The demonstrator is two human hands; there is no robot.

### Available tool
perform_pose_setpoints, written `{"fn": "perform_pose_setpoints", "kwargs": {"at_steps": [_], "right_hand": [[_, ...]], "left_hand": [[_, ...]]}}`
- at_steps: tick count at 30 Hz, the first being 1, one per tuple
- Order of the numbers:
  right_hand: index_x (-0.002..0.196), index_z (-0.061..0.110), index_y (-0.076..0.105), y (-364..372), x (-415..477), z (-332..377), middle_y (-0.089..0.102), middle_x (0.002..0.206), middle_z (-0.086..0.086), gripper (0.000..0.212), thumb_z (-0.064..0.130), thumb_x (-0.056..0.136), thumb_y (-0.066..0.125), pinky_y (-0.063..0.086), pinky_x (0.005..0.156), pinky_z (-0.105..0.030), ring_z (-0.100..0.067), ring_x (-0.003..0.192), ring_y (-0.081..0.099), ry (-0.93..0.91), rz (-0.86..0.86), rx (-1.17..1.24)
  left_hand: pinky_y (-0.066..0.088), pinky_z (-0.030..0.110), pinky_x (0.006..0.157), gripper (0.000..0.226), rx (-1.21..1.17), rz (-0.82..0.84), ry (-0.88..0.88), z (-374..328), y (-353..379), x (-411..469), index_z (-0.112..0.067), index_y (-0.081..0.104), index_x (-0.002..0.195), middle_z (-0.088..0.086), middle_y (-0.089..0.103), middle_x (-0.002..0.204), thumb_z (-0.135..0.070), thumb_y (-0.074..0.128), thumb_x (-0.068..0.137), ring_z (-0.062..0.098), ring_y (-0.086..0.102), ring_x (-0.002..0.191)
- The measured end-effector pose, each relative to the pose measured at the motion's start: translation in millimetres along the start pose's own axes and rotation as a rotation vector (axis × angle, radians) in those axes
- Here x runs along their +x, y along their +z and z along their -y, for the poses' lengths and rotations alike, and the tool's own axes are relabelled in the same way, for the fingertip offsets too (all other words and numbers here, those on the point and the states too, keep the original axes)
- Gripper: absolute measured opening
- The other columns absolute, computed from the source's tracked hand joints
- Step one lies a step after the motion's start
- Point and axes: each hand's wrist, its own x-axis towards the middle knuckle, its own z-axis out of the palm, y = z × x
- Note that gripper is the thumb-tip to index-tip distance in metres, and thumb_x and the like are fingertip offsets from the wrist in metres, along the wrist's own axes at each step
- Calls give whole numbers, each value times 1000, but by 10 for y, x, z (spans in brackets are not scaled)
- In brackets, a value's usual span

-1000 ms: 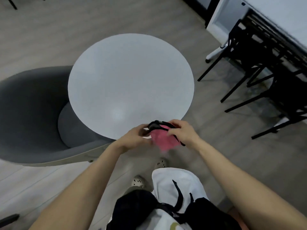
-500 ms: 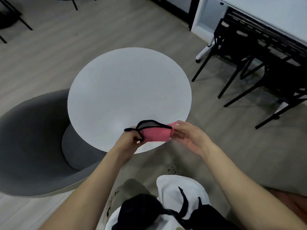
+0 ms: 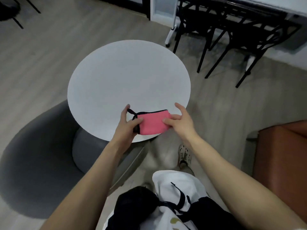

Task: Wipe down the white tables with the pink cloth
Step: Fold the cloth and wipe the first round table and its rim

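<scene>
Both hands, left hand (image 3: 127,125) and right hand (image 3: 180,121), pinch opposite ends of the soft, light, black-trimmed pink cloth (image 3: 152,123) above the round white table's (image 3: 127,77) near edge.

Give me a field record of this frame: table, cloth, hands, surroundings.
table: round white table, in front of the person
cloth: pink cloth, black-edged, folded, held over the table's near edge
left hand: pinches the cloth's left end
right hand: pinches its right end
cloth-table contact: cannot tell
nearby: grey chair at left, black chairs at far right
</scene>
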Motion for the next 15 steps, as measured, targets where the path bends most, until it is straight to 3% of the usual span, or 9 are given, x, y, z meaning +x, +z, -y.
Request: {"fn": "perform_pose_setpoints", "kwargs": {"at_steps": [3, 6, 8, 10, 12, 14, 15], "right_hand": [[153, 32, 57, 16, -241, -47, 80, 115, 1, 75, -4, 90, 79, 57, 107, -36, -16, 112, 75, -104, 8, -110], [134, 30, 71, -2, -424, -115, 77, 115, 2, 59, -7, 89, 76, 54, 111, -44, -24, 115, 71, -234, 54, -352], [128, 31, 72, -41, -529, -150, 73, 116, 12, 48, 2, 90, 77, 56, 107, -41, -18, 112, 70, -307, 28, -487], [124, 27, 72, -111, -591, -198, 67, 119, 11, 35, 11, 93, 76, 55, 102, -38, -16, 110, 67, -384, -50, -594], [120, 24, 70, -196, -606, -264, 63, 127, 8, 26, 16, 95, 75, 53, 101, -38, -16, 115, 64, -382, -97, -600], [116, 22, 68, -287, -551, -365, 71, 122, 5, 20, 15, 98, 72, 56, 103, -42, -19, 114, 68, -272, -83, -458], [115, 20, 67, -312, -528, -417, 75, 117, 2, 19, 15, 99, 73, 57, 103, -46, -22, 111, 71, -201, -82, -353]], "left_hand": [[64, 35, 95, 87, 325, 113, 7, -40, -233, -192, -42, 55, 152, 6, 81, 123, -19, 95, 79, 23, 78, 115], [58, 31, 82, 49, 768, 186, 45, -104, -264, -264, -37, 81, 106, -3, 79, 98, -37, 99, 60, 16, 75, 91], [51, 28, 74, 29, 916, 179, 112, -67, -204, -302, -31, 80, 85, -6, 71, 98, -39, 97, 62, 16, 67, 82], [55, 20, 71, 24, 851, 186, 158, 11, -129, -339, -29, 80, 87, -12, 72, 109, -25, 96, 70, 16, 72, 85], [55, 14, 68, 23, 783, 239, 161, 108, -50, -356, -29, 79, 89, -16, 77, 100, -23, 93, 71, 11, 76, 79], [54, 23, 71, 24, 730, 256, 100, 189, 37, -351, -21, 76, 91, -5, 74, 86, -29, 92, 75, 12, 72, 78], [56, 33, 77, 32, 677, 259, 55, 226, 80, -353, -12, 74, 97, 5, 73, 90, -29, 93, 78, 17, 71, 85]]}}
